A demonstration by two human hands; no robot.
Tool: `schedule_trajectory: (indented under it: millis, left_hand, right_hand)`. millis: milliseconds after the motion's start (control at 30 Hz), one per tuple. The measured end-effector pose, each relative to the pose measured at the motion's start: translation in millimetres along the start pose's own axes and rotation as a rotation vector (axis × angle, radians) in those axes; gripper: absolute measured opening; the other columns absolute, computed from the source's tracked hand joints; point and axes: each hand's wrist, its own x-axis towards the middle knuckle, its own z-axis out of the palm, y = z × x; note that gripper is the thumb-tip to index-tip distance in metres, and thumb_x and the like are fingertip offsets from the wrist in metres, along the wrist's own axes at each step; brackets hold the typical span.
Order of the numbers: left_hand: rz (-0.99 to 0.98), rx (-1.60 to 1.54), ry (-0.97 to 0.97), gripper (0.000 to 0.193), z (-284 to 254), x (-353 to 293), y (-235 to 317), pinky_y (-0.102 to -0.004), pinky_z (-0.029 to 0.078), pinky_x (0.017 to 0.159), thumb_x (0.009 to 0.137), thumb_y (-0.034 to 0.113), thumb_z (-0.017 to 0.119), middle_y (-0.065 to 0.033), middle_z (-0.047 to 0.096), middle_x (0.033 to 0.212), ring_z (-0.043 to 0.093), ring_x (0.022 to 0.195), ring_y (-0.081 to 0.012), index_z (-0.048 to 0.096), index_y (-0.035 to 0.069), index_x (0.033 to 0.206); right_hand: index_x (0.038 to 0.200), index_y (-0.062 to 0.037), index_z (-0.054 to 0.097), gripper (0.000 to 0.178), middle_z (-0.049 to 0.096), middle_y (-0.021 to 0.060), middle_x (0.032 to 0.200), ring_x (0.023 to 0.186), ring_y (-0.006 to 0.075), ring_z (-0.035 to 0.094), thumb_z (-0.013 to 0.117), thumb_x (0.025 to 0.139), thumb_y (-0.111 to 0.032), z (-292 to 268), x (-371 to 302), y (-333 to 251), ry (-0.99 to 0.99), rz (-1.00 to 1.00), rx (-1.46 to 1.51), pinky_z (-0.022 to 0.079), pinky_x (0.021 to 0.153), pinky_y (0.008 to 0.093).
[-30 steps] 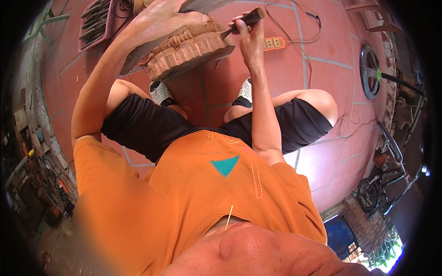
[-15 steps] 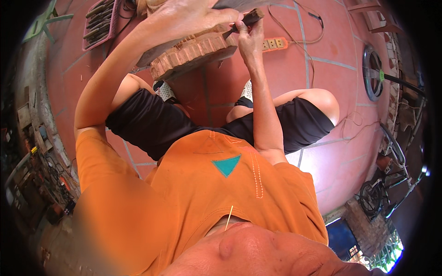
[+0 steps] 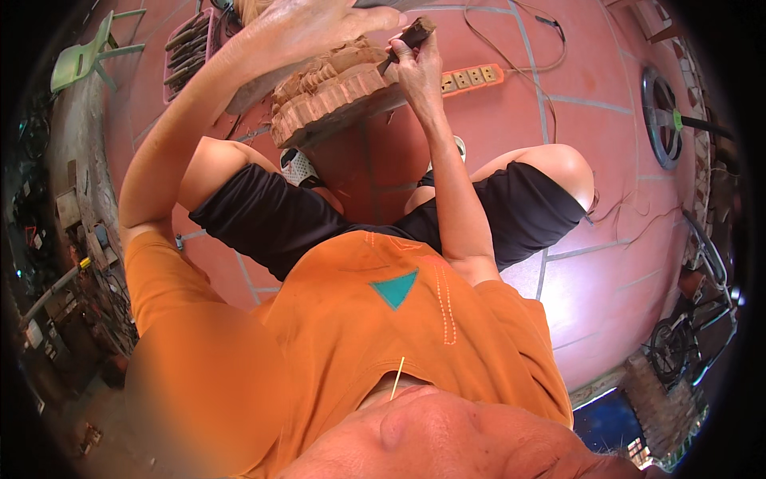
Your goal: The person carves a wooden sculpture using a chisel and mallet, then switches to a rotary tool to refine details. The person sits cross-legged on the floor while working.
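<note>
A thick, deeply carved block of brown wood (image 3: 331, 96) lies in front of my folded legs. My right hand (image 3: 421, 70) is closed around a chisel (image 3: 416, 33) with a dark handle, its tip down at the block's right end. My left hand (image 3: 307, 24) reaches over the block from the left, one digit stretched toward the chisel handle. The other fingers of that hand are cut off by the top edge. Beside them shows a sliver of a grey thing (image 3: 391, 3), seemingly in the hand, too cropped to name.
An orange power strip (image 3: 471, 77) with a brown cord lies right of the block. A pink basket (image 3: 209, 48) of tools stands at the far left, near a green plastic chair (image 3: 84, 52). A dark wheel-like ring (image 3: 661, 116) is at the right on the red tiled floor (image 3: 590, 136).
The view has shifted slightly, so more of the chair and basket shows. The chisel and my right hand appear a little further left, and less of the grey thing is visible.
</note>
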Motion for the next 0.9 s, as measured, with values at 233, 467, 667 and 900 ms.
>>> schedule_trajectory:
  millis: [233,467,667,900]
  left_hand:
    - [0.035,0.019,-0.017,0.079,15,-7,-5,-0.0426,0.046,0.110,0.092,0.026,0.068,-0.0301,0.060,0.138,0.061,0.128,-0.0400,0.033,0.003,0.159]
    - [0.028,-0.007,-0.019,0.079,20,-8,-2,-0.0430,0.045,0.110,0.093,0.025,0.069,-0.0305,0.059,0.139,0.060,0.129,-0.0397,0.033,0.001,0.158]
    - [-0.092,-0.003,-0.120,0.079,20,-12,-3,-0.0449,0.048,0.106,0.093,0.024,0.067,-0.0329,0.059,0.136,0.062,0.121,-0.0455,0.030,0.005,0.160]
    - [-0.101,0.109,-0.191,0.081,4,-10,-5,-0.0457,0.049,0.105,0.093,0.024,0.068,-0.0325,0.057,0.138,0.063,0.119,-0.0476,0.029,0.007,0.161]
  right_hand:
    - [0.119,-0.0016,0.053,0.021,0.070,0.0076,0.102,0.088,0.0165,0.070,0.063,0.101,-0.003,-6,4,3,0.023,-0.038,0.030,0.056,0.078,0.0305]
    - [0.117,0.0008,0.051,0.026,0.074,0.0180,0.097,0.090,0.0281,0.073,0.067,0.098,-0.006,-1,-1,-14,0.003,-0.096,-0.245,0.055,0.076,0.0400]
    - [0.116,0.0012,0.052,0.024,0.074,0.0237,0.100,0.094,0.0384,0.073,0.065,0.097,-0.006,0,-3,-20,-0.014,-0.124,-0.249,0.055,0.079,0.0440]
    - [0.114,-0.0006,0.051,0.026,0.074,0.0202,0.092,0.085,0.0383,0.073,0.068,0.096,-0.009,2,-7,-15,-0.016,-0.158,-0.292,0.054,0.075,0.0451]
